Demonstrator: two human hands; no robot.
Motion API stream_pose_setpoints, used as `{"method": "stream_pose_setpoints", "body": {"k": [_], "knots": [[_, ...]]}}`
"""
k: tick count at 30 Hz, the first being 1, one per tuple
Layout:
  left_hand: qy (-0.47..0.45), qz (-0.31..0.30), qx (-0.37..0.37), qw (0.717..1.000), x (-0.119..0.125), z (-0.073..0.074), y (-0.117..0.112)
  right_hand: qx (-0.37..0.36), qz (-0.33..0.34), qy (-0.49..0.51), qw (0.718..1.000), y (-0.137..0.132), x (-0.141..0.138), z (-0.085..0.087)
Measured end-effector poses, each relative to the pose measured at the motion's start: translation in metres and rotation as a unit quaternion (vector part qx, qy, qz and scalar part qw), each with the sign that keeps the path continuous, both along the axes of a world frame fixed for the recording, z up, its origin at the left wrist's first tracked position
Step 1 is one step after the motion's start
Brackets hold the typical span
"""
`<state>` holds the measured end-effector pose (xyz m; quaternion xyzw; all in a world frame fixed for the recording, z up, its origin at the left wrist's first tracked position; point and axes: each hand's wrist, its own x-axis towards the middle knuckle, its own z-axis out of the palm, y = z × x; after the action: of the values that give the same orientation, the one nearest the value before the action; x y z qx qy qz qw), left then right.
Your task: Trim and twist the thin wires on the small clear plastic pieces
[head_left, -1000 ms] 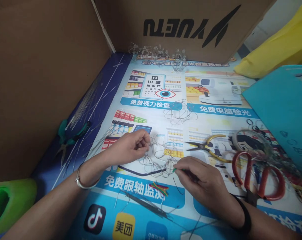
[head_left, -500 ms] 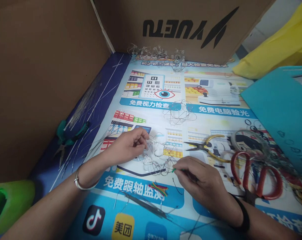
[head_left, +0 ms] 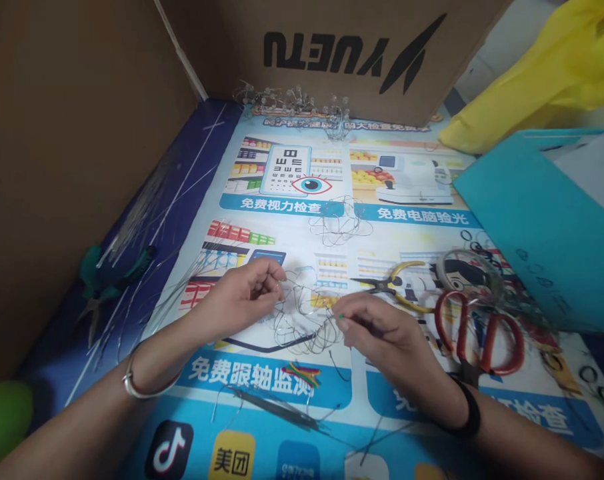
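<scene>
A tangle of thin looped wire [head_left: 305, 320] lies on the printed sheet between my two hands. At its left side my left hand [head_left: 255, 290] is closed, fingertips pinching the wire's edge. My right hand [head_left: 375, 333] is closed at the right side, pinching a small green piece [head_left: 341, 317] between thumb and forefinger; the rest of that piece is hidden by the fingers. Just in front lie a few short coloured strips [head_left: 302, 375] and a bundle of straight wires [head_left: 277, 405]. Farther back rests a second looped wire form [head_left: 341, 223].
Yellow-handled pliers [head_left: 392, 287] and red-handled scissors [head_left: 482, 333] lie to the right, near a blue-green folder [head_left: 542, 220]. Teal-handled pliers [head_left: 102, 280] and loose wires [head_left: 142, 207] are at left. A cardboard box [head_left: 342, 73] stands behind, with beaded wire pieces [head_left: 297, 100] before it.
The whole view has shifted, so most things appear farther left. My right hand has risen slightly and stands closer to the wire tangle's upper right; my left hand keeps its pinch.
</scene>
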<state>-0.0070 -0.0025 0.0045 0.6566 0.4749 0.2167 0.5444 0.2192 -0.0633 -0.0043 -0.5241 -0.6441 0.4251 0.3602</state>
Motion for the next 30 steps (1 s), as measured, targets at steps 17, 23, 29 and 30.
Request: {"method": "stream_pose_setpoints", "body": {"k": [17, 23, 29, 30], "knots": [[0.017, -0.026, 0.013, 0.999, 0.0011, -0.0039, -0.0068, -0.049, -0.063, 0.058, 0.995, 0.0055, 0.0041, -0.0063], [-0.007, -0.015, -0.003, 1.0, 0.0039, -0.0016, -0.0081, -0.06, -0.043, 0.088, 0.993, 0.0072, 0.0044, -0.0072], [-0.014, -0.01, -0.018, 1.0, 0.0054, 0.0005, -0.0099, -0.065, -0.044, 0.097, 0.992, 0.0074, 0.0035, -0.0093], [-0.015, -0.01, -0.017, 1.0, 0.0052, 0.0001, -0.01, -0.062, -0.044, 0.092, 0.993, 0.0078, 0.0033, -0.0092]]}}
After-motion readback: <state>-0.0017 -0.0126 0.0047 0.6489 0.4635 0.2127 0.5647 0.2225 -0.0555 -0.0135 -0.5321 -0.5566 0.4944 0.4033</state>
